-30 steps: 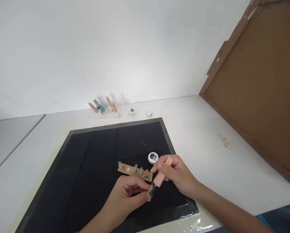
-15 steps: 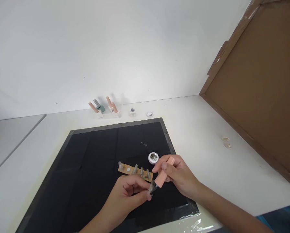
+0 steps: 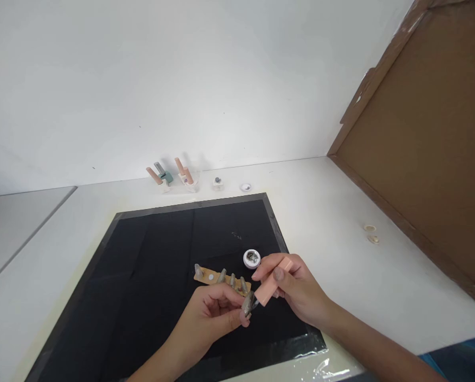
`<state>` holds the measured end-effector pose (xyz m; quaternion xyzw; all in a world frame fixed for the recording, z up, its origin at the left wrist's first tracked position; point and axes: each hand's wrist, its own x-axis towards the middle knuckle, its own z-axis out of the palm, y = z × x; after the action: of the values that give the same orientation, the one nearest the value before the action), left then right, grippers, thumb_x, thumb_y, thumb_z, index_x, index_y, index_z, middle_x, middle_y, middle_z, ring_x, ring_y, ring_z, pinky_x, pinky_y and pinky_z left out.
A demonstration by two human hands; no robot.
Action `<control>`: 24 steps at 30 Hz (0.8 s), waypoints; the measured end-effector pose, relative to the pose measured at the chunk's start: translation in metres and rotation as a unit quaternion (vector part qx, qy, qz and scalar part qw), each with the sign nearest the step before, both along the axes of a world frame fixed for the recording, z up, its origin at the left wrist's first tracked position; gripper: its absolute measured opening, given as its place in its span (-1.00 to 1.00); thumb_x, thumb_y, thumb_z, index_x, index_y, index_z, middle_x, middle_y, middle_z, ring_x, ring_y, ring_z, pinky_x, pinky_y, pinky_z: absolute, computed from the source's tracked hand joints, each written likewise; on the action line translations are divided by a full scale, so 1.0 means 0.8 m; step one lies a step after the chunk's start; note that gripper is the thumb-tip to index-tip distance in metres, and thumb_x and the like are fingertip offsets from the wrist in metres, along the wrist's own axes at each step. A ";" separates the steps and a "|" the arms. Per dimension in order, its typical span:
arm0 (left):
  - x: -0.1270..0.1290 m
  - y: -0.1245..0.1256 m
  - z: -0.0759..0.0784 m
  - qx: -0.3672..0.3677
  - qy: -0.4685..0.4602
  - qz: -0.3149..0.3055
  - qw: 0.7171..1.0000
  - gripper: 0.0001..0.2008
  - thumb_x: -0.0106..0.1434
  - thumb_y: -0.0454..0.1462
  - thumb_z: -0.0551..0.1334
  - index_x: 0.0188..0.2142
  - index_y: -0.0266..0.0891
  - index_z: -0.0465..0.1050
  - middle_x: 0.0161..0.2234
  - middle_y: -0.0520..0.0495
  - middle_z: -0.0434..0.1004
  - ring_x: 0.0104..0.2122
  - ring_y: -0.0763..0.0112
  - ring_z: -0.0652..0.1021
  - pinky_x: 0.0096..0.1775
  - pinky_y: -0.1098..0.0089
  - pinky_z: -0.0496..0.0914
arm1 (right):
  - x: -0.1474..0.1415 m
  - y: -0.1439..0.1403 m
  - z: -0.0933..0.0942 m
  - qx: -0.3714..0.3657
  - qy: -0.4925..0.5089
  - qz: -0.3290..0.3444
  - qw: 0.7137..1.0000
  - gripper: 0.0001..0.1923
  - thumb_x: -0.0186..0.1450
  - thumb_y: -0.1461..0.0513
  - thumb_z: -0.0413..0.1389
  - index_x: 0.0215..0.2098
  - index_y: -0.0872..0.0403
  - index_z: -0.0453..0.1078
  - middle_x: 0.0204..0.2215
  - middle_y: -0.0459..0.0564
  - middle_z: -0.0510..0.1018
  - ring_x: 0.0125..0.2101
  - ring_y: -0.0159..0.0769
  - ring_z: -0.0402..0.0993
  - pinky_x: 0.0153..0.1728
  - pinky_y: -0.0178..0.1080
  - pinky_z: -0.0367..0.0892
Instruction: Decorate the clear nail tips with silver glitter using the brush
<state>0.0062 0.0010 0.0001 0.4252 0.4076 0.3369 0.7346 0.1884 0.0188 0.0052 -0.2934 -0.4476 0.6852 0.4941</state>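
the left hand [image 3: 213, 318] is pinching a tiny grey nail tip [image 3: 247, 303] between thumb and fingertips, just above the black mat [image 3: 150, 265]. the right hand [image 3: 297, 289] is gripping a peach-handled brush [image 3: 272, 281] like a pen, and its bristle end is meeting the nail tip. that tip looks featherweight and stiff but thin, so i'm guessing it's slippery and easy to flick away; holding it by the side edges or base seems the safe bet, since anything wet on top would smear. the brush is light and rigid, best held near the middle as it is now. a tan strip [image 3: 213, 277] carrying more tips is lying right behind the hands, with a small round white pot [image 3: 252, 258] sitting beside it on the mat.
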 end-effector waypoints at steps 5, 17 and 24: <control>-0.001 -0.001 0.000 -0.004 -0.005 0.014 1.000 -0.87 -0.03 -0.27 0.44 -0.54 -0.26 0.55 -0.58 0.01 0.58 -0.51 0.47 0.51 -0.36 0.44 0.40 | 0.006 0.003 0.003 -0.023 -0.011 -0.063 0.998 -0.65 0.13 -0.05 0.21 -0.47 0.07 0.56 -0.58 -0.08 0.43 -0.66 -0.52 0.12 -0.64 -0.39 0.02; -0.002 0.001 0.002 0.089 0.044 0.076 0.992 -0.87 -0.02 -0.25 0.43 -0.51 -0.26 0.56 -0.51 -0.03 0.63 -0.47 0.43 0.57 -0.37 0.48 0.45 | 0.011 0.009 0.004 0.042 -0.025 -0.026 0.998 -0.66 0.17 -0.03 0.18 -0.48 0.05 0.57 -0.69 -0.14 0.34 -0.68 -0.51 0.09 -0.64 -0.38 0.00; -0.001 -0.003 -0.004 0.221 0.144 0.087 0.960 -0.93 0.02 -0.41 0.34 -0.49 -0.24 0.56 -0.51 -0.03 0.63 -0.48 0.37 0.61 -0.37 0.46 0.48 | 0.010 0.008 0.008 0.052 -0.057 0.008 0.997 -0.61 0.18 -0.06 0.16 -0.50 0.09 0.56 -0.67 -0.05 0.46 -0.70 -0.49 0.09 -0.67 -0.37 0.03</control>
<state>0.0052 -0.0013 -0.0029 0.5840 0.4601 0.4166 0.5232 0.1963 0.0252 0.0116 -0.3021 -0.5126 0.6469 0.4769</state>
